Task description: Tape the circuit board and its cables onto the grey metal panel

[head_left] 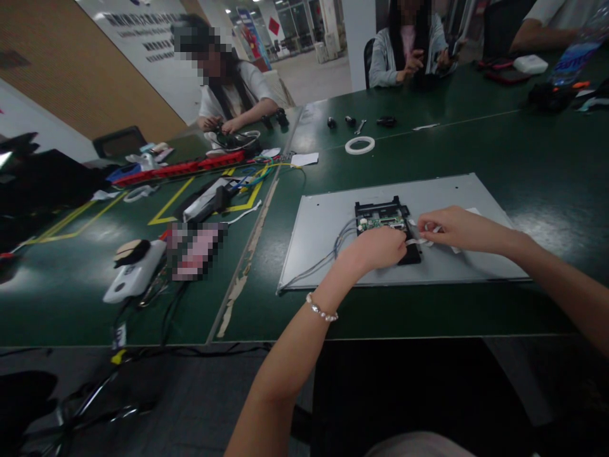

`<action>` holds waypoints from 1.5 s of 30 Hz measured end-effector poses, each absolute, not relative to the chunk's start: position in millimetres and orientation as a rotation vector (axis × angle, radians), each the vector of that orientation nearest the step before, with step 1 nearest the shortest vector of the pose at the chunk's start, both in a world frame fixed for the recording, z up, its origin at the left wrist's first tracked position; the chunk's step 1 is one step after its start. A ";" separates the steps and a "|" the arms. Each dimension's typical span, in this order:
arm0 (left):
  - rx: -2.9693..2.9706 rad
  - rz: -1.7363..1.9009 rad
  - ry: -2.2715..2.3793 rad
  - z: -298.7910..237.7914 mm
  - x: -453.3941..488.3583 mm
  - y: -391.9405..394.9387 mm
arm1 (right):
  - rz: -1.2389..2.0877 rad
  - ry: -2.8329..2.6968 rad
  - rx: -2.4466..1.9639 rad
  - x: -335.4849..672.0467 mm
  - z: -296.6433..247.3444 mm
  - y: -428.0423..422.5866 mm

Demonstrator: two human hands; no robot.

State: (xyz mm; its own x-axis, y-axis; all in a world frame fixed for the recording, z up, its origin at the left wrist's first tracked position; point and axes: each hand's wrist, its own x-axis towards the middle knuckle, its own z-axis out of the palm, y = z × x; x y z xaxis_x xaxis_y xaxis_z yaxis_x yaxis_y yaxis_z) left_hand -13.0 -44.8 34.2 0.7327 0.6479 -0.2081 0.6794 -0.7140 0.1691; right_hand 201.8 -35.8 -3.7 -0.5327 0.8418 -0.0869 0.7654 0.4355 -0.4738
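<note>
A grey metal panel (328, 228) lies flat on the green table (380, 311). A black bracket with a small green circuit board (380, 222) sits on it, with thin grey wires (333, 251) running off to the left. My left hand (378, 247) rests closed on the bracket's front, fingers pinched on the end of a white strip (413, 242). My right hand (451, 228) is closed too, pinching the same white strip just right of the board. A bead bracelet is on my left wrist.
A roll of white tape (360, 145) lies behind the panel, near small black parts (386, 120). To the left are a white device (136, 273), cables and a red power strip (181, 168). Two other people sit at the far side working with their hands.
</note>
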 end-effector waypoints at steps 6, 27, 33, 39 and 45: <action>2.703 -0.185 1.110 30.8 -14.8 -40.8 | 0.634 -2.555 -1.492 195.1 -7.1 -36.4; 2.325 0.250 0.970 50.0 -33.4 -29.2 | 0.647 -2.087 -1.366 199.6 14.4 -43.9; 2.123 0.543 0.963 44.3 -18.0 -37.9 | 0.779 -1.918 -1.343 182.5 14.9 -51.1; 1.921 0.493 0.885 33.1 -15.3 -33.5 | 0.858 -1.848 -1.310 179.1 8.7 -52.1; 1.855 0.573 1.006 32.8 -26.7 -16.9 | 0.951 -1.800 -1.275 182.5 12.7 -50.9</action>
State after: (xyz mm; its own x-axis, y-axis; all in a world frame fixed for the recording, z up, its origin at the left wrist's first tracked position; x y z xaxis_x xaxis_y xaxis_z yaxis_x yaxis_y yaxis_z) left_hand -26.7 -16.9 32.8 0.5580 0.8295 -0.0248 0.4019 -0.2440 0.8826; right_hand 182.5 -50.9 12.7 -0.2485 0.9585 0.1400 0.4247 0.2377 -0.8736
